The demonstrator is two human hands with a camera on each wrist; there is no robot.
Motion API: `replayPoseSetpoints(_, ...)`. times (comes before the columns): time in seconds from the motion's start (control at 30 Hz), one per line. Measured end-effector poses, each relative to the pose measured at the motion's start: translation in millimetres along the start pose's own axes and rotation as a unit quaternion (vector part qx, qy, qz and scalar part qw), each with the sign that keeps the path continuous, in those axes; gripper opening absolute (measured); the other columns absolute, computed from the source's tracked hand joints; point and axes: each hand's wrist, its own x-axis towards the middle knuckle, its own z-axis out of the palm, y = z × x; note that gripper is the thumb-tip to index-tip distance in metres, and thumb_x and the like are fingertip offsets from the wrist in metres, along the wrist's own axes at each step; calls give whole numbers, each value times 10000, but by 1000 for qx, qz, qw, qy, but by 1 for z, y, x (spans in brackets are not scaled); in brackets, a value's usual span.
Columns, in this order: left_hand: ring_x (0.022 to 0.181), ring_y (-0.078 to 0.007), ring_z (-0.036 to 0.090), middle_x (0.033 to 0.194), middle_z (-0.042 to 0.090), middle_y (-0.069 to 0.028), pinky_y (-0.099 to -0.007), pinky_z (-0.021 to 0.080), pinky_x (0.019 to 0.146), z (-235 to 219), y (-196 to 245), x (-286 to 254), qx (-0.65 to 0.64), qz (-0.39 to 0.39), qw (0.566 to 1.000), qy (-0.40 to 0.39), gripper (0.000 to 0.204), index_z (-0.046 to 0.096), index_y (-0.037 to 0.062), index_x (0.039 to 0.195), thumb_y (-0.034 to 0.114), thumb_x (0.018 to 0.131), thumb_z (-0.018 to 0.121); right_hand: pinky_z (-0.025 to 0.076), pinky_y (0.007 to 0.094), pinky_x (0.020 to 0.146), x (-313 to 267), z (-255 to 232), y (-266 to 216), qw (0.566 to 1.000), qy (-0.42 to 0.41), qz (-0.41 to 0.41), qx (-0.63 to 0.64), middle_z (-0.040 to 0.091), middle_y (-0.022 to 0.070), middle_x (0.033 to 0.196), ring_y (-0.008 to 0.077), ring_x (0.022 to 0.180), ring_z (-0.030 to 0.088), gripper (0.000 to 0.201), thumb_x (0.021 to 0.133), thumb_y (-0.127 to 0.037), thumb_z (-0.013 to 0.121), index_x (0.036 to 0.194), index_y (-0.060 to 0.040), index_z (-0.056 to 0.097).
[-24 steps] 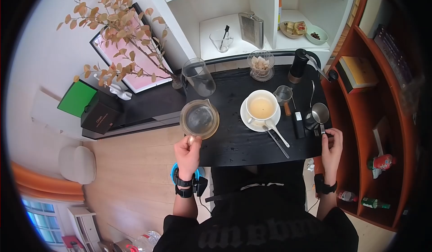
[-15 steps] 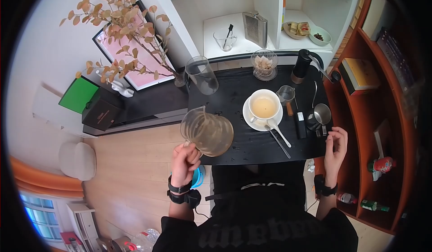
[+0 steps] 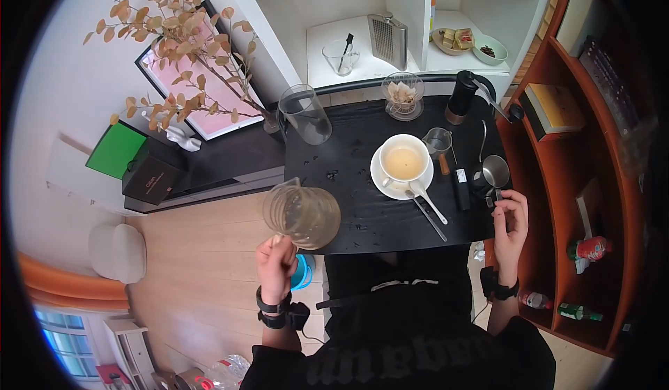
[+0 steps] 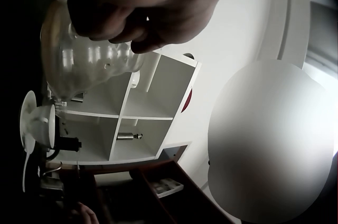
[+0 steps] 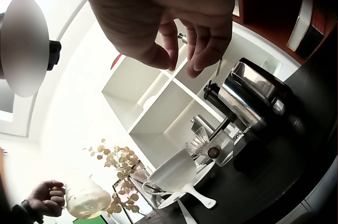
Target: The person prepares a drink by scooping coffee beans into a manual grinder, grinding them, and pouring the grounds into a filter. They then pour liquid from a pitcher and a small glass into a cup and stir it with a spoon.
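My left hand grips the handle of a ribbed glass carafe, which is tilted over the table's front left corner. In the right wrist view, pale liquid shows low in the carafe. My right hand hovers beside the handle of a metal pitcher, fingers loosely bent, and the right wrist view shows nothing between them. Mid-table, a white cup of pale liquid stands on a saucer. A white spoon and a thin metal stick lie against the saucer.
On the black table also stand a glass cylinder, a glass dripper with paper in it, a hand grinder, a small glass cup and a black stick-shaped device. Below the left edge is a blue bucket.
The carafe was more upright over the table; it has tipped and moved toward me and slightly left, still in my left hand. My right hand drew off the pitcher handle, then came near it again.
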Motion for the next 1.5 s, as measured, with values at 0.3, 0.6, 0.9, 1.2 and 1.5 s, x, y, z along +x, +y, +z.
replayPoseSetpoints(0.3, 518, 4, 362, 579, 419, 82, -224, 188, 413, -3, -1, -2, -77, -20, 997, 1, 386, 416, 114, 667, 121, 995, 619, 467, 218, 745, 0, 2, 4, 1000, -13, 0, 14, 566, 63, 1206, 78, 854, 577, 83, 937, 16, 596, 1003, -6, 642)
replayPoseSetpoints(0.6, 481, -5, 298, 568, 409, 74, -231, 205, 431, 2, -15, -2, 176, 27, 983, 33, 392, 437, 108, 655, 141, 994, 631, 466, 218, 758, -1, 6, 3, 999, -17, 12, 31, 570, 62, 1191, 78, 866, 574, 81, 942, 13, 596, 1008, -7, 639)
replayPoseSetpoints(0.9, 488, -35, 269, 595, 334, 74, -239, 188, 405, 10, -23, -6, 281, 156, 946, -28, 355, 396, 118, 713, 134, 1021, 572, 462, 216, 768, -1, 6, 4, 999, -19, 18, 42, 578, 65, 1184, 76, 864, 566, 68, 950, 2, 602, 1005, -8, 640)
replayPoseSetpoints(1.2, 493, -36, 271, 566, 309, 73, -235, 174, 397, 10, -7, -8, 46, 94, 994, 28, 361, 391, 117, 707, 148, 1021, 566, 458, 211, 762, 1, 6, 4, 998, -36, 14, 44, 590, 60, 1156, 74, 853, 561, 75, 947, 2, 606, 1009, -18, 644)
replayPoseSetpoints(1.5, 478, -41, 229, 574, 257, 73, -229, 178, 376, 3, 11, -10, -173, -96, 980, -19, 341, 392, 124, 714, 138, 1029, 522, 459, 214, 750, 1, 8, 5, 998, -60, 12, 34, 595, 68, 1132, 78, 848, 558, 85, 948, 20, 583, 1007, -11, 636)
